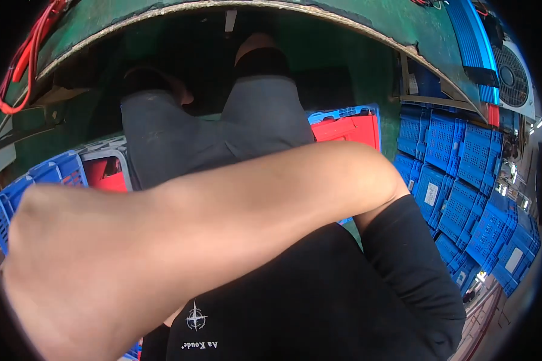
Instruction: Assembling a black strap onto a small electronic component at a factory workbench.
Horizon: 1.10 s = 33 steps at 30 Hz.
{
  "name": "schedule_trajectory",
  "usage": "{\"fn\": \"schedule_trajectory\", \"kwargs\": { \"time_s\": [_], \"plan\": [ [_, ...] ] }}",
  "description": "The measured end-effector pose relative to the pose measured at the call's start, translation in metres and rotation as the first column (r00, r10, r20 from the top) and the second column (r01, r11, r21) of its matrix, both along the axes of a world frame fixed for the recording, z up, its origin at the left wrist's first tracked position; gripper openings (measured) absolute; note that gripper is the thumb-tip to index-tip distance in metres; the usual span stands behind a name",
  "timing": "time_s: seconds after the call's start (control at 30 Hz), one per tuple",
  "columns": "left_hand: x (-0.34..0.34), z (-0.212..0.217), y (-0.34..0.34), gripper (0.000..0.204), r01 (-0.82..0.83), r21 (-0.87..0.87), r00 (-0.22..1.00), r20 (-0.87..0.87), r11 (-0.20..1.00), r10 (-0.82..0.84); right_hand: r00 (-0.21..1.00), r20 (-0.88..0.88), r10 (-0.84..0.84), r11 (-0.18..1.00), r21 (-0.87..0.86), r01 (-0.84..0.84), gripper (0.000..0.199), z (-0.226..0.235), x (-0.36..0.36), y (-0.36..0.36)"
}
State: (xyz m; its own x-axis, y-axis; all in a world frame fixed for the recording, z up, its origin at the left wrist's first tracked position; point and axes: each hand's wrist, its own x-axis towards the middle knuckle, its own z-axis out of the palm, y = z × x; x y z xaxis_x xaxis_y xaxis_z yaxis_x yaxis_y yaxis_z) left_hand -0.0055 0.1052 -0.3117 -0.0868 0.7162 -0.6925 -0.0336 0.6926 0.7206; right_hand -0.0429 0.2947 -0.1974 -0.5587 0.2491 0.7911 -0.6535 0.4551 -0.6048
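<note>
My right arm crosses in front of my chest, from the black sleeve on the right over to the left edge of the view. The back of my right hand [60, 240] is very close and blurred; its fingers are turned away and hidden, so whatever they hold or touch does not show. Nearest behind that hand is a blue plastic crate [54, 171]. Of my left arm only a small patch of skin shows below the right forearm, and the left hand is out of sight.
A green workbench edge [162, 15] curves across the top, with red cables [27, 57] at left and a blue finned metal part [473, 42] at right. Red crates [349, 129] stand beside my legs. Blue crates [464, 150] are stacked at right, near a fan [512, 75].
</note>
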Motion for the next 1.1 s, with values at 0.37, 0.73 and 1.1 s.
{"fn": "schedule_trajectory", "kwargs": {
  "time_s": [0.37,0.73,1.1],
  "plan": [
    [-0.013,0.021,0.028,0.023,0.106,0.236,0.993,-0.074,0.966,-0.091,0.607,0.786,-0.117,0.988,0.154,-0.009,0.019,-0.079,0.034,-0.009],
    [-0.008,0.01,0.027,0.036,0.1,0.196,0.993,-0.084,0.976,-0.085,0.465,0.857,0.221,0.951,-0.084,-0.298,0.034,-0.096,0.087,-0.012],
    [-0.016,0.009,0.031,0.031,0.248,0.495,0.9,-0.435,0.833,-0.009,0.437,0.411,0.8,0.462,-0.887,-0.012,0.023,-0.112,0.135,-0.012]
  ]
}}
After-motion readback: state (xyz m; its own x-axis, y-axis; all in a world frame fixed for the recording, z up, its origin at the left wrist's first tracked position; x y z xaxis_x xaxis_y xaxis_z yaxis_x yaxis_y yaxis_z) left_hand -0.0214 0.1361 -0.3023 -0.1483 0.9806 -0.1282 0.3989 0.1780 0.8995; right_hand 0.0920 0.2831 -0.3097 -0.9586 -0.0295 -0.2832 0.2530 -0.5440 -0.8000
